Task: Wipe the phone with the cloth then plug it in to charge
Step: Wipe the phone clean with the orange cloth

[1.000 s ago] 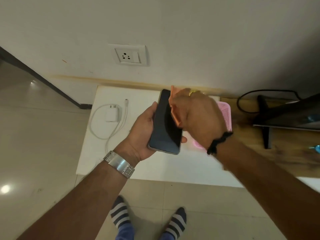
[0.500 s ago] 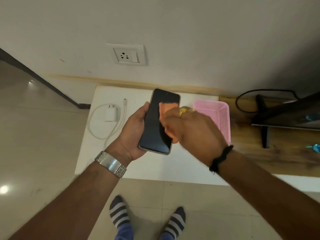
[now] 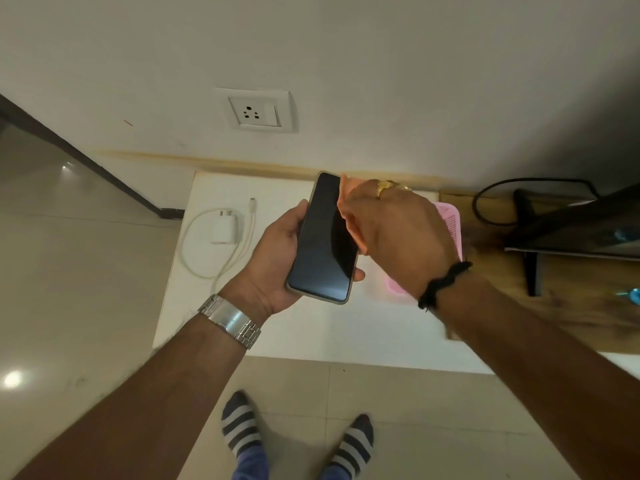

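My left hand (image 3: pixel 277 258) grips a dark-screened phone (image 3: pixel 320 240) from beneath, screen up, above a white table (image 3: pixel 304 337). An orange cloth (image 3: pixel 351 216) lies against the phone's upper right edge, held there by my right hand (image 3: pixel 398 233), whose back hides most of the cloth. A white charger adapter (image 3: pixel 224 226) with its looped white cable (image 3: pixel 194 247) lies on the table to the left of the phone. On the wall above is a white socket with a switch (image 3: pixel 255 111).
A pink perforated basket (image 3: pixel 450 223) stands on the table behind my right hand. To the right is a wooden surface (image 3: pixel 554 306) with a black stand and a black cord (image 3: pixel 485 206). My socked feet stand on the tiled floor below.
My right hand has slid the cloth from the middle of the screen up to its upper right edge. The phone has shifted slightly right in my left hand.
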Tool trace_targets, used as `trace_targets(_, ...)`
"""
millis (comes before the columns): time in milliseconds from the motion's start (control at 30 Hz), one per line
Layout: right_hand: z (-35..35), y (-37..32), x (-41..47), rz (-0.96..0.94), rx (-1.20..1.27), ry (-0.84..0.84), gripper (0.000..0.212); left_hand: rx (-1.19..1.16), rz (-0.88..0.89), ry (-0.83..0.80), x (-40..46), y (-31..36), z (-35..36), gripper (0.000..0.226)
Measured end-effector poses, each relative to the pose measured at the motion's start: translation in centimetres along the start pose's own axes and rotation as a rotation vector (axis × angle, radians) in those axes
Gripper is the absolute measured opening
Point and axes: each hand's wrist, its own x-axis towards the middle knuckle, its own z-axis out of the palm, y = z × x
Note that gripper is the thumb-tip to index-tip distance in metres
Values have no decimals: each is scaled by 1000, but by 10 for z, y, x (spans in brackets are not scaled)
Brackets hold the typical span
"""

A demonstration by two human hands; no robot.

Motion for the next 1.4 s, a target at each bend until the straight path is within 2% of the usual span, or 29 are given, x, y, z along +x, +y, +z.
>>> trace_targets(67,3,-15,-9,-37,51,26,19,-14,10,30,2,4,1,57)
trace_targets(200,6,-47,-45,-310,119,-150,25,23,0,9,0,5,-2,63)
trace_targets(233,1,-39,-35,-272,106,-140,22,0,-6,4,-2,2,-2,60)
trace_targets(300,-2,-12,-5,-82,64,12,16,-11,4,-13,-3,-5,-2,50)
trace_targets(367,3,2,11,43,8,95,22,-4,5,-16,-2,-8,-2,48)
trace_targets(467,14,-36,-9,-73,158,0,25,-46,-25,40,1,-8,-5,47)
trace_targets(500,15,-46,-19,-122,221,-47,28,-58,-38,52,1,-10,-8,51)
trace_targets(567,11,-39,-15,-155,142,-40,25,-70,-63,9,-4,-14,-10,69)
trace_targets(633,10,-13,9,-41,50,59,18,-46,-84,-59,-6,-20,-10,90)
trace_targets(700,12,-1,20,26,24,95,18,-22,-92,-81,-7,-20,-10,101)
trace_targets(867,14,-41,-14,-163,127,-41,28,-61,-74,-15,-8,-17,-12,100)
trace_targets(900,10,-33,-8,-127,109,-47,27,-55,-79,-39,-9,-18,-11,104)
trace_targets(967,10,-9,11,10,86,46,24,-28,-90,-87,-10,-21,-9,112)
trace_targets(1033,15,-4,15,53,74,85,23,-38,-89,-73,-9,-18,-8,115)
trace_targets(1133,19,-47,-13,-140,134,-20,25,-108,-79,-10,-6,-13,-14,112)
trace_targets(1200,14,-51,-26,-211,194,-73,28,-117,-76,25,-7,-14,-13,113)
trace_targets(1333,15,-17,8,25,115,55,24,-67,-60,-37,-8,-15,-6,124)
trace_targets(1400,19,-32,3,8,105,70,17,-85,-61,-26,-5,-10,-7,125)
